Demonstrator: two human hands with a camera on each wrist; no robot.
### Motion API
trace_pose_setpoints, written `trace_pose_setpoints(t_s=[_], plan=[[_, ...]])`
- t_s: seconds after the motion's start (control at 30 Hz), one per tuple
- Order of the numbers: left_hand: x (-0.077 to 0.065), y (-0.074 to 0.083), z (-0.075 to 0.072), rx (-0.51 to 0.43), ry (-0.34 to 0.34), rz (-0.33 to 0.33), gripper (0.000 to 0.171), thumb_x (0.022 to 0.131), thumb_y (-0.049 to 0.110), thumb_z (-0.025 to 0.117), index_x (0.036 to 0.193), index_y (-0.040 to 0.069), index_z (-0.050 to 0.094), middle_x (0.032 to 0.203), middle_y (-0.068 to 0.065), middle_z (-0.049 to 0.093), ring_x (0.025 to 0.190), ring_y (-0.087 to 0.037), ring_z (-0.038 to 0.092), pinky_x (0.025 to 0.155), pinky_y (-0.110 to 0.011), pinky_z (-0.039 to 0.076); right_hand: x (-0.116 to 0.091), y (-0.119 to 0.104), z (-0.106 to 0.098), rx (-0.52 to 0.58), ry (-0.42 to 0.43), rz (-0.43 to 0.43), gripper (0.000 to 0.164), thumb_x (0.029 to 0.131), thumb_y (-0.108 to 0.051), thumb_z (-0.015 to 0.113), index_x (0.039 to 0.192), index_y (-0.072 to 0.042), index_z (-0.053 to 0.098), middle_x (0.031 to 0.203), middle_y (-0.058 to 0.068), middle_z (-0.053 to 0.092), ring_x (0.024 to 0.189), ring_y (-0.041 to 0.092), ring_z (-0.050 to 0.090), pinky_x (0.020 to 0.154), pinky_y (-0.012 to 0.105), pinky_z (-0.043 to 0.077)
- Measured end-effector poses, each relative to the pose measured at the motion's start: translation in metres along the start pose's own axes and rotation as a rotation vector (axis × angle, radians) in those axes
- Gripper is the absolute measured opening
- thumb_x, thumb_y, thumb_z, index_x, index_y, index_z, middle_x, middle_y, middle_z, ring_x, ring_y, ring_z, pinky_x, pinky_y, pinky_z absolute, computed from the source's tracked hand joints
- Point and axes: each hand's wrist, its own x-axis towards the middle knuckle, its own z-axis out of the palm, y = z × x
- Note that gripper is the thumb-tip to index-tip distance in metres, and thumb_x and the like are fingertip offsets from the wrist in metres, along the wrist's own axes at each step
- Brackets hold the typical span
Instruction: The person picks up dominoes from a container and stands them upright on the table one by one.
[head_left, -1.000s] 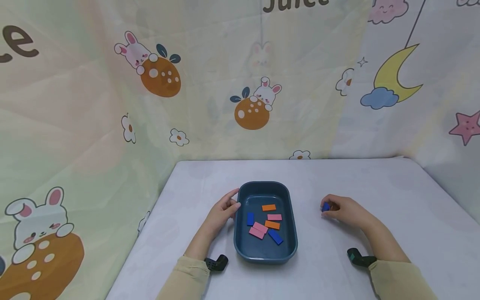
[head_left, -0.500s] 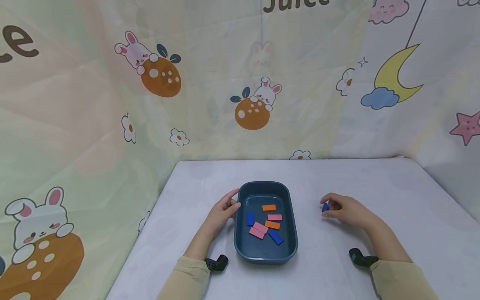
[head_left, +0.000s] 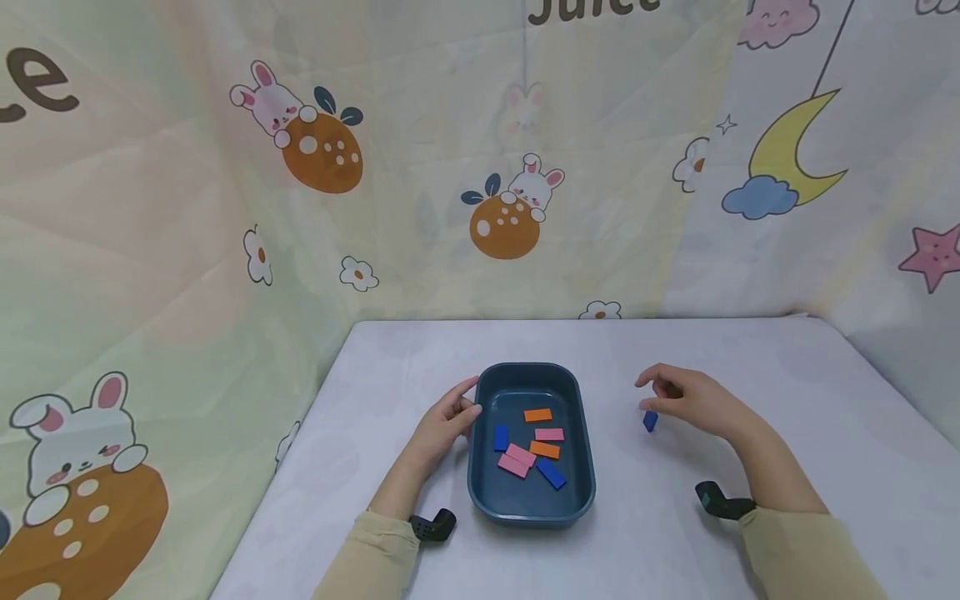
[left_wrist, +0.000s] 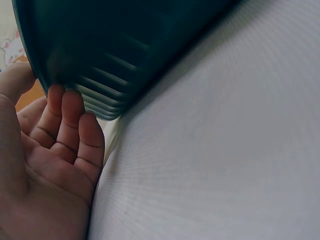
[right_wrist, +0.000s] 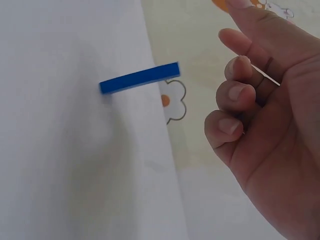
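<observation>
My left hand [head_left: 438, 429] holds the left side of a dark blue-green tray [head_left: 532, 508] by its rim. Bent fingers [left_wrist: 71, 107] of that hand touch the tray's ribbed outer wall in the left wrist view. To the right of the tray, a small blue domino-like block [head_left: 650, 422] stands upright on the white table. Just above and behind it hovers my right hand [head_left: 697, 402], its fingers loosely bent and holding nothing. In the right wrist view a gap separates the blue block [right_wrist: 140, 78] from the right hand [right_wrist: 270, 105].
Inside the tray lie several flat blocks: orange ones [head_left: 537, 415], pink ones [head_left: 549, 434] and blue ones [head_left: 501, 437]. A white cloth covers the table [head_left: 630, 533]. Behind it hangs a printed curtain [head_left: 420, 167]. Each wrist wears a black camera, such as the right one [head_left: 722, 502].
My right hand has let go of the blue block and lifted away from it, leaving it standing on the table. The left hand and tray have stayed put.
</observation>
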Motion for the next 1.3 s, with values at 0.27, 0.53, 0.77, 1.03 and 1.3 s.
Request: trace_pose_setpoints(t_s=[0.27, 0.53, 0.77, 1.03, 1.3], plan=[[0.0, 0.0, 0.0, -0.016, -0.002, 0.0, 0.054, 0.096, 0.037, 0.064, 0.146, 0.031, 0.046, 0.099, -0.005, 0.063, 0.079, -0.018, 0.061, 0.08, -0.032, 0.051, 0.013, -0.022, -0.005, 0.01, -0.003, -0.032, 0.038, 0.086, -0.049, 0.071, 0.113, -0.023, 0.064, 0.086, 0.0, 0.054, 0.082, 0.017, 0.052, 0.067, 0.027, 0.046], [-0.001, 0.003, 0.0, -0.02, 0.006, -0.008, 0.052, 0.096, 0.034, 0.064, 0.145, 0.031, 0.048, 0.1, -0.011, 0.063, 0.08, -0.019, 0.061, 0.081, -0.033, 0.05, 0.029, -0.051, -0.005, 0.029, -0.045, -0.088, 0.034, 0.088, -0.044, 0.071, 0.115, -0.025, 0.064, 0.097, -0.002, 0.064, 0.086, 0.018, 0.057, 0.073, 0.031, 0.051], [-0.001, 0.004, 0.0, -0.027, 0.006, -0.001, 0.051, 0.096, 0.033, 0.064, 0.145, 0.031, 0.048, 0.101, -0.012, 0.063, 0.079, -0.019, 0.06, 0.08, -0.033, 0.05, 0.045, -0.077, -0.002, 0.073, -0.085, -0.157, 0.03, 0.088, -0.039, 0.073, 0.115, -0.027, 0.065, 0.102, -0.004, 0.066, 0.085, 0.018, 0.059, 0.074, 0.033, 0.053], [-0.002, 0.002, -0.001, -0.015, 0.007, -0.01, 0.052, 0.096, 0.034, 0.064, 0.145, 0.034, 0.047, 0.099, -0.007, 0.063, 0.08, -0.019, 0.061, 0.082, -0.034, 0.05, 0.063, -0.099, 0.01, 0.097, -0.185, -0.209, 0.026, 0.09, -0.036, 0.072, 0.114, -0.028, 0.066, 0.111, 0.002, 0.067, 0.09, 0.019, 0.06, 0.078, 0.034, 0.053], [-0.002, 0.004, -0.001, -0.018, 0.0, -0.01, 0.051, 0.097, 0.033, 0.063, 0.145, 0.035, 0.047, 0.1, -0.007, 0.062, 0.081, -0.019, 0.06, 0.082, -0.034, 0.05, 0.077, -0.117, 0.026, 0.064, -0.279, -0.199, 0.022, 0.093, -0.026, 0.069, 0.114, -0.032, 0.066, 0.116, 0.004, 0.068, 0.095, 0.019, 0.061, 0.084, 0.036, 0.055]])
